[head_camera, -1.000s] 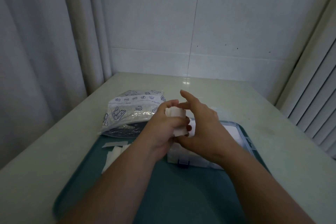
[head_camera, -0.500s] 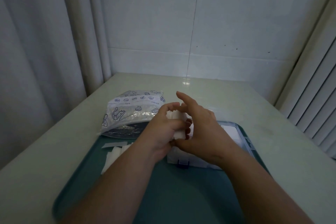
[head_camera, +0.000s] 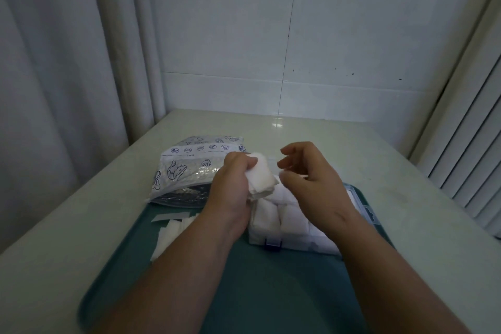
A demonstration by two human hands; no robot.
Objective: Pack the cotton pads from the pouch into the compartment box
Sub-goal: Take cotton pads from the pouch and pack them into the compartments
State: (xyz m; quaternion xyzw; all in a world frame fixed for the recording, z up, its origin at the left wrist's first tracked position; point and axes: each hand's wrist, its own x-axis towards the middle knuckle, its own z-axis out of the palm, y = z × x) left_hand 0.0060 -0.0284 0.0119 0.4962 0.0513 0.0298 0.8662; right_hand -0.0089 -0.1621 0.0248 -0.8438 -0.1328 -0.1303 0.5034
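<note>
Gripping wad of white cotton pads point(head_camera: 260, 177), left hand point(head_camera: 232, 189) above clear compartment box point(head_camera: 287, 221); right hand point(head_camera: 311, 182) beside, fingers loosely curled, empty.

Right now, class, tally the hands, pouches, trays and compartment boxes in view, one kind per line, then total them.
hands: 2, left hand and right hand
pouch: 1
tray: 1
compartment box: 1
total: 5
cotton pads: overlapping, not countable

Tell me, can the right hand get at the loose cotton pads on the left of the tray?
Probably not easily: the left forearm lies between the right hand and those loose pads, so it would have to cross over that arm.
</note>
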